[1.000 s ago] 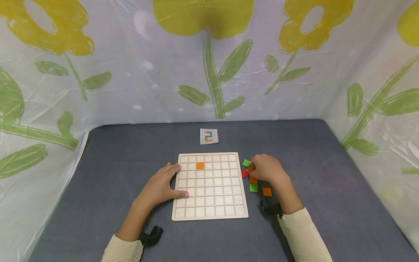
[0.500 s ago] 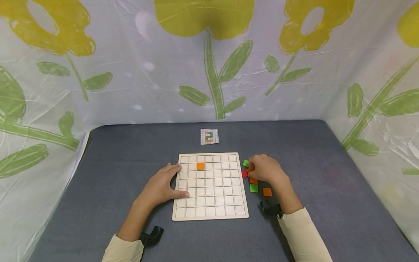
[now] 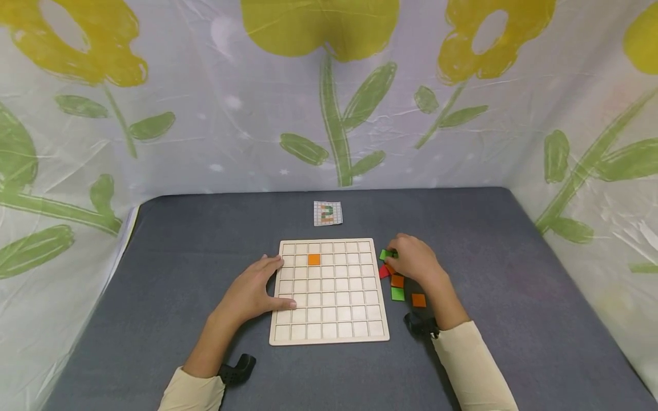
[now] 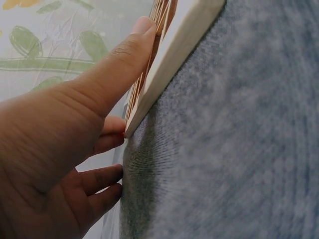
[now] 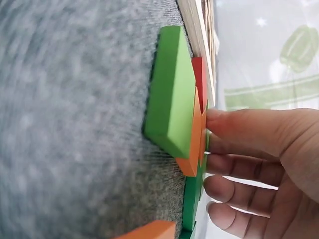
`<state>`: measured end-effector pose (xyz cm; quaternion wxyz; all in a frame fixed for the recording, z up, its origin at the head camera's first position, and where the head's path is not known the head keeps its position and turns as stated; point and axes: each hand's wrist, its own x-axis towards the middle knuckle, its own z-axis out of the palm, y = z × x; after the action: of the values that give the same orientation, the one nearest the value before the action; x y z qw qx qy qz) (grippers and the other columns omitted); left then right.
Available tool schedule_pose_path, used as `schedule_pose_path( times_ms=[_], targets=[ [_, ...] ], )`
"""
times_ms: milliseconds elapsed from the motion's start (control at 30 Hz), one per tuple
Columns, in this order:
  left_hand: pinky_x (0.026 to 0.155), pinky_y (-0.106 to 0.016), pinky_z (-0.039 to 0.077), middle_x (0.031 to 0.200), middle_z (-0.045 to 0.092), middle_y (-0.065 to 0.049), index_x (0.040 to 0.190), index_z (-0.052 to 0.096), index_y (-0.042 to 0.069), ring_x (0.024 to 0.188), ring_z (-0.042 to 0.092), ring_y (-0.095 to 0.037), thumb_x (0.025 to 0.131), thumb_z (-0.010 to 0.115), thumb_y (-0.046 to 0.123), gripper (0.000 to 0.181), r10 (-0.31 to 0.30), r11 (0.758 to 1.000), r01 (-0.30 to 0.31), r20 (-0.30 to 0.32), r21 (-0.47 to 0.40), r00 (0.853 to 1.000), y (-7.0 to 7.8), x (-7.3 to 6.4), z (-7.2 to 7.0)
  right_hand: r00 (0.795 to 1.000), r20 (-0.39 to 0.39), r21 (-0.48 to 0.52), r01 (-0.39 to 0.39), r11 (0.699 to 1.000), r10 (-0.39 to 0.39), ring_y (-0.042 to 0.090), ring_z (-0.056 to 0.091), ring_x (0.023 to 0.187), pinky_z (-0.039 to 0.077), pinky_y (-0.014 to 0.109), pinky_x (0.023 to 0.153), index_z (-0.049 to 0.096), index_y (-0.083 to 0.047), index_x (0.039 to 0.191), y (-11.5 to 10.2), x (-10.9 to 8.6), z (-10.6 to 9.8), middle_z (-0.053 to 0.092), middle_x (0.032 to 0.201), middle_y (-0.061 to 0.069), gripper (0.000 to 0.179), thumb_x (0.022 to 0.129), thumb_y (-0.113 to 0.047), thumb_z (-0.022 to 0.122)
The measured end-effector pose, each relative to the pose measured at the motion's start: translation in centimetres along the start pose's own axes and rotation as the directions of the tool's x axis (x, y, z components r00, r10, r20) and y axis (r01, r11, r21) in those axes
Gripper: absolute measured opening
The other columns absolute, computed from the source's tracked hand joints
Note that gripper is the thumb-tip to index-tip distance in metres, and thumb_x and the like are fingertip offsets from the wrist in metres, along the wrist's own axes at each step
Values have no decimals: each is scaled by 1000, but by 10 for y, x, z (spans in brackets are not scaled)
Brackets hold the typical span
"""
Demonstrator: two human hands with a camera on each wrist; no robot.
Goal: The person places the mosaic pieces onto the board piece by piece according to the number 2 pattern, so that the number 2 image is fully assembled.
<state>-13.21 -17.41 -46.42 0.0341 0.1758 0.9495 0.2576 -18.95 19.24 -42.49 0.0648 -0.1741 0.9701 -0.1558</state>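
Note:
A pale wooden grid board [image 3: 329, 299] lies on the table, with one orange tile [image 3: 314, 260] in a cell near its top. My left hand [image 3: 250, 291] rests at the board's left edge, thumb over the grid and fingers spread; the left wrist view shows the thumb [image 4: 117, 59] along the rim. Right of the board, my right hand [image 3: 413, 260] reaches over a cluster of tiles, fingertips at a green tile [image 3: 384, 254]. In the right wrist view the thumb tip touches the pile; I cannot tell whether it pinches a tile. A red tile [image 3: 384, 271] lies beside it.
Nearer me lie an orange tile [image 3: 397, 281], a green tile [image 3: 397, 294] and a separate orange tile [image 3: 418, 300]. A small printed card [image 3: 328, 213] with a coloured grid pattern lies beyond the board. A flower-printed curtain [image 3: 231, 114] hangs behind the grey table.
The right hand has shifted slightly away from me, from the orange tile in the cluster to the green tile at its far end. The left hand and board have stayed put.

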Motion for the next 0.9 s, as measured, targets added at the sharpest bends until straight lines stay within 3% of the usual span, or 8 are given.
schedule_pose_path(
  times_ms=[500, 700, 900],
  targets=[
    [107, -61, 36, 149, 47, -18, 145, 51, 0, 142, 34, -43, 69, 87, 59, 103, 6, 1000, -6, 3, -2, 1000, 0, -1, -3, 1000, -2, -1, 26, 1000, -27, 23, 62, 80, 54, 41, 71, 76, -2, 98, -1, 3, -2, 68, 97, 10, 15, 89, -15, 77],
    [107, -61, 35, 150, 47, -16, 146, 50, 1, 143, 33, -42, 69, 86, 60, 104, 14, 1000, -14, -5, -6, 1000, -2, -1, 0, 998, -13, 75, 61, 995, -61, 19, 56, 71, 50, 37, 64, 75, -2, 96, -6, 4, -3, 66, 87, 7, 11, 90, -11, 75],
    [108, -61, 35, 151, 46, -16, 147, 50, 2, 143, 33, -42, 69, 85, 62, 105, 6, 1000, -6, 1, -7, 1000, -2, -1, 1, 996, 12, 118, 82, 990, -84, 17, 57, 71, 51, 36, 66, 75, -2, 100, -19, 6, -6, 66, 88, 5, 16, 89, -13, 76]
  ],
)
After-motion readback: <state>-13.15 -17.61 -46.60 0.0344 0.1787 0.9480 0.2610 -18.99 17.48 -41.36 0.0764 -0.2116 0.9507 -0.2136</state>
